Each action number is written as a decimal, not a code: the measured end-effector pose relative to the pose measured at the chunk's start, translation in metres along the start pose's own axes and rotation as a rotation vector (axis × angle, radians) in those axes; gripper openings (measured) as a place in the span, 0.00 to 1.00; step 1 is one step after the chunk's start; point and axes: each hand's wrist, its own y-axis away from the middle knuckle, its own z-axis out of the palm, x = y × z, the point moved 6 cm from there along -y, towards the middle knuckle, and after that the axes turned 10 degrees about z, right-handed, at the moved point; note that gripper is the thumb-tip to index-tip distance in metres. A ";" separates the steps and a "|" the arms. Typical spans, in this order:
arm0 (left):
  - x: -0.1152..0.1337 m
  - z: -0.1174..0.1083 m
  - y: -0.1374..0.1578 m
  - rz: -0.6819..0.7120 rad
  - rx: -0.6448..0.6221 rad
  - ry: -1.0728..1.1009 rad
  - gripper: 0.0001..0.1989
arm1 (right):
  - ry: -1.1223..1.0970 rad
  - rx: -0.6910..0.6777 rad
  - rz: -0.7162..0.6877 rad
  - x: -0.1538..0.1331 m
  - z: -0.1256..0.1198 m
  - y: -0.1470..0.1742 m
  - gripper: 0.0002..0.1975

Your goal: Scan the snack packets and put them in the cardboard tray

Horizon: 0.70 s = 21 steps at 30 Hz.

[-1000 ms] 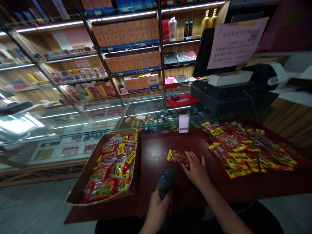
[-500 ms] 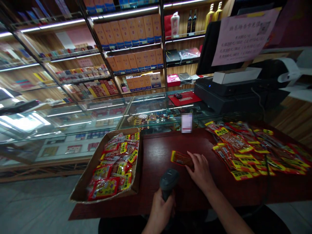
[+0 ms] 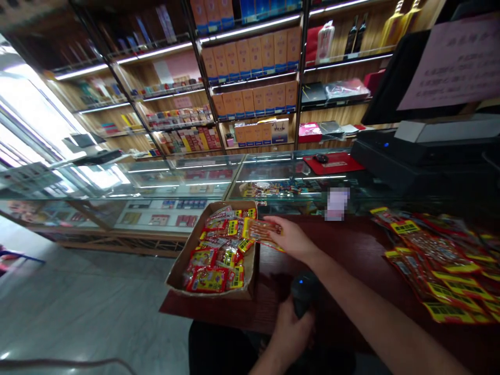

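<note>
A shop: stocked shelves [image 3: 250,78], glass display counters [image 3: 187,179], checkout monitor [image 3: 394,78].

Handheld scanner [image 3: 303,291]: grip mostly hidden inside the left hand [image 3: 291,330]. Snack packet [image 3: 260,229]: near end covered by the fingers of the right hand [image 3: 295,240]; print too small to read. Cardboard box [image 3: 183,268]: lower packets buried under the top ones. Packet pile [image 3: 441,271]: runs off right edge; far side dim, smeared. Pink notice [image 3: 449,70]: cut by right edge, lettering blurred; hides much of the monitor [image 3: 386,86]. Small card [image 3: 336,204]: pixelated, unreadable.
</note>
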 end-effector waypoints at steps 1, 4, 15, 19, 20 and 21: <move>-0.003 0.000 0.000 0.003 0.003 0.012 0.11 | 0.021 -0.073 -0.014 -0.020 0.022 -0.013 0.25; -0.013 -0.003 -0.002 0.001 0.050 0.062 0.13 | 0.043 -0.173 -0.073 -0.065 0.069 -0.033 0.31; -0.009 -0.005 -0.009 0.036 0.029 -0.014 0.18 | 0.522 0.467 0.179 0.106 -0.108 0.059 0.22; -0.015 -0.005 -0.009 0.032 0.048 -0.010 0.22 | 0.932 0.741 0.545 0.189 -0.210 0.104 0.30; -0.015 -0.005 -0.009 0.040 0.060 -0.008 0.22 | 0.982 0.786 0.594 0.200 -0.228 0.112 0.30; -0.015 -0.006 -0.009 0.048 0.070 -0.006 0.23 | 1.019 0.813 0.631 0.209 -0.243 0.119 0.30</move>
